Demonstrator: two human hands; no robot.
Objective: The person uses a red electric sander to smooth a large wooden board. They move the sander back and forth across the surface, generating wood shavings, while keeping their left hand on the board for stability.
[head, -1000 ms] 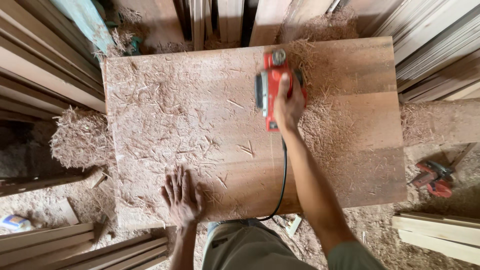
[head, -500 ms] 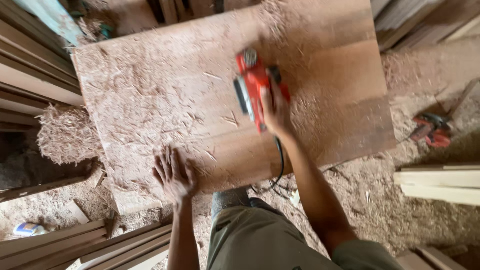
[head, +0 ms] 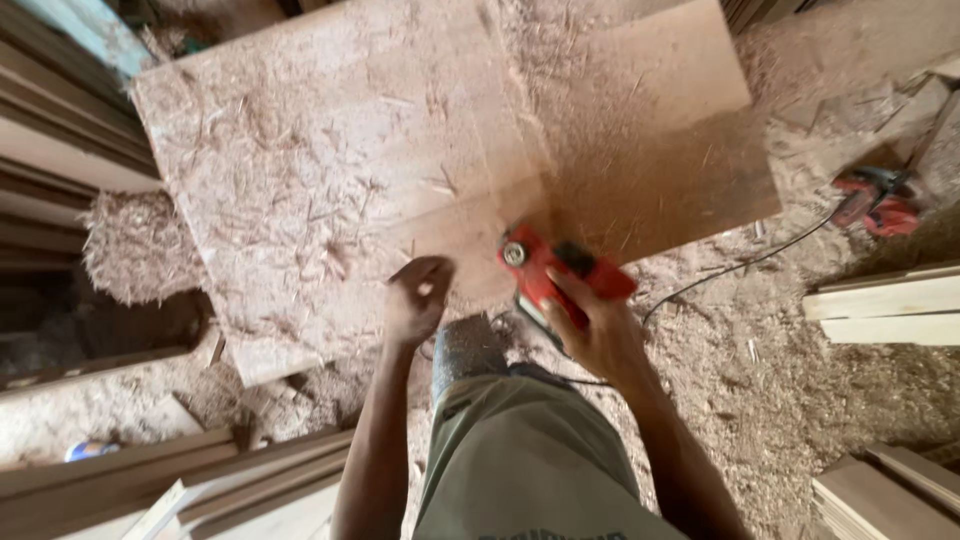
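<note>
Pulling the red planer [head: 560, 275] back to the board's [head: 330, 190] near edge — my right hand [head: 595, 335] is gripping it, my left hand [head: 418, 297] lifting off, loosely curled, empty.

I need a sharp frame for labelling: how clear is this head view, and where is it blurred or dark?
Head view: motion blur smears the left hand, the right hand and its red power planer; the shavings-covered wooden board is evenly daylit, without glare; the left edge lies in deep shadow.
</note>
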